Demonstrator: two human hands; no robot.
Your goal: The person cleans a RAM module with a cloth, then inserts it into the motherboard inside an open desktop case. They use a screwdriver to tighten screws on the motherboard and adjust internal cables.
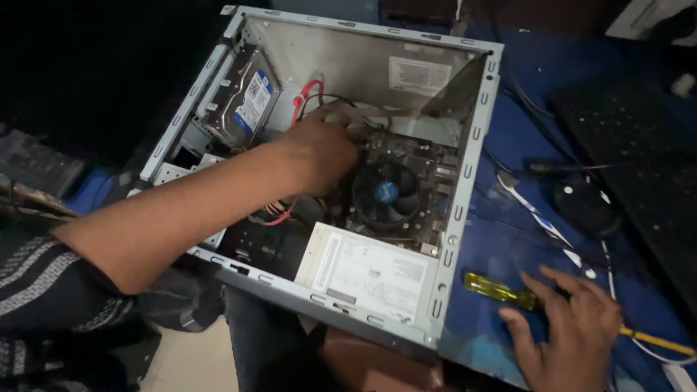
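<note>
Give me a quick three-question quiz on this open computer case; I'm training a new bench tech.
1. True or false: the left hand is inside the computer case.
2. Which tool does the right hand rest on? A) pliers B) yellow-handled screwdriver C) hammer
3. What round part sits at the middle of the board, right beside the left hand?

Key: 1 true; 2 B; 3 the cooling fan.

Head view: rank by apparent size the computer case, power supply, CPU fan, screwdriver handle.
1. computer case, by far the largest
2. power supply
3. CPU fan
4. screwdriver handle, smallest and partly under the right hand; it lies nearer the camera, so its true size is unsure.
</note>
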